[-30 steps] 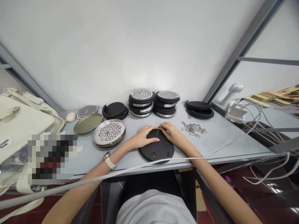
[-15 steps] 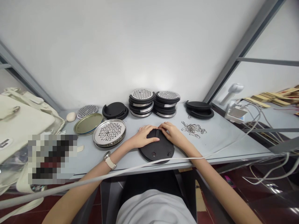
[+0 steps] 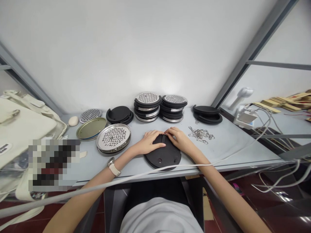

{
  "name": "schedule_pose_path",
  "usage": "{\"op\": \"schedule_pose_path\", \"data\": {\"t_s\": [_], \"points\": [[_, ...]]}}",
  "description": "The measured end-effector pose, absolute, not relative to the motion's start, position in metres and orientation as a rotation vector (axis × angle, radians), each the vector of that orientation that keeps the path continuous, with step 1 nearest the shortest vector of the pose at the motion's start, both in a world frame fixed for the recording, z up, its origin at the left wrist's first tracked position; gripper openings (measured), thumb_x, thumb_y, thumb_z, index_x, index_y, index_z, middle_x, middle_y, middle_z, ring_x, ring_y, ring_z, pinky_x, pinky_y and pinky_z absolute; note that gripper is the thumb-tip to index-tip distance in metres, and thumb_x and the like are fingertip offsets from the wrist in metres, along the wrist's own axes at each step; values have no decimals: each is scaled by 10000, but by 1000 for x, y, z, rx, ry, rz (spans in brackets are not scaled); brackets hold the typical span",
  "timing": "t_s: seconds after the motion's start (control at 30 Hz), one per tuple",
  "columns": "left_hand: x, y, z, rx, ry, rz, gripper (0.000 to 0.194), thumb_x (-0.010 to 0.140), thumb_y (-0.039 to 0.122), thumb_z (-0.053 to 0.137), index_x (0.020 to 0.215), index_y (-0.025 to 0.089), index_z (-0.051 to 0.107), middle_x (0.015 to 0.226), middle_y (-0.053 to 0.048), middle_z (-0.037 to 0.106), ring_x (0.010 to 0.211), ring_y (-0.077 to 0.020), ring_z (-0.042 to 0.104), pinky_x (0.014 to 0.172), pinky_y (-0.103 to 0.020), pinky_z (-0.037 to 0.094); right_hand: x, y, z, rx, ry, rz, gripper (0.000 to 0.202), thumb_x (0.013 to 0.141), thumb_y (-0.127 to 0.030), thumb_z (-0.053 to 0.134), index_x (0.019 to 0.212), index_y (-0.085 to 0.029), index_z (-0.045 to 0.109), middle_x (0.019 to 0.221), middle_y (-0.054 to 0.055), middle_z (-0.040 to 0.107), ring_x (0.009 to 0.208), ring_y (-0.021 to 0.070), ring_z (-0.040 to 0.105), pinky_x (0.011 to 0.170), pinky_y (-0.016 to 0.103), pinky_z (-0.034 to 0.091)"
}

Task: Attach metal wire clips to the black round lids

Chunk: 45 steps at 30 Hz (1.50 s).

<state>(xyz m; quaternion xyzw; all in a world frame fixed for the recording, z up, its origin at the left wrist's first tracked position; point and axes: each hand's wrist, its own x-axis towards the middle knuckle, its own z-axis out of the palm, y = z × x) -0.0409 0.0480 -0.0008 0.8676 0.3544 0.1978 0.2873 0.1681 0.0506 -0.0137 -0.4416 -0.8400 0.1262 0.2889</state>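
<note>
A round black disc (image 3: 162, 155) lies on the grey table near its front edge. My left hand (image 3: 151, 142) rests on the disc's upper left, thumb stretched across it and fingers reaching to its far edge. From the right, my right hand (image 3: 177, 137) meets it there, fingers pinched on something too small to make out. Small metal clips (image 3: 201, 134) lie loose to the right. A perforated metal disc (image 3: 114, 137) is on the left, beside an olive round lid (image 3: 91, 128).
Two stacks of black and metal discs (image 3: 147, 106) (image 3: 173, 107) stand by the wall. Black discs (image 3: 207, 115) lie at the right rear, others (image 3: 119, 115) left of the stacks. A white cable (image 3: 136, 175) crosses in front. A cream bag (image 3: 26, 119) is at the left.
</note>
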Motion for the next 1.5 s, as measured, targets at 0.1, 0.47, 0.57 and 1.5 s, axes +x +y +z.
{"op": "schedule_pose_path", "data": {"t_s": [0.1,0.47,0.57,1.5], "points": [[-41,47,0,2319,958,524,413,889,488,518,1241,282,454,1299,-46,514,1253,-238,413,1087,-424,251,168,50,-13,-1174,-2244,337,184,932,-163,412,912,-177,594,867,73,581,864,203,554,797,325,455],[-40,47,0,2330,942,540,408,887,494,514,1235,287,458,1282,-37,524,1241,-237,424,1082,-417,254,167,49,-12,-1153,-2210,353,173,926,-168,412,896,-189,582,868,68,579,864,199,555,799,328,460],[-40,48,-1,2330,937,540,406,888,490,515,1233,285,456,1281,-36,525,1238,-235,426,1080,-419,254,166,49,-11,-1160,-2212,353,175,923,-164,407,887,-189,577,859,69,578,861,201,553,795,329,459],[-41,47,1,2308,943,542,398,884,472,531,1228,286,458,1282,-41,524,1235,-239,430,1078,-416,267,166,48,-10,-1262,-2221,322,121,901,-158,436,822,-189,522,825,55,553,799,185,536,749,298,440]]}}
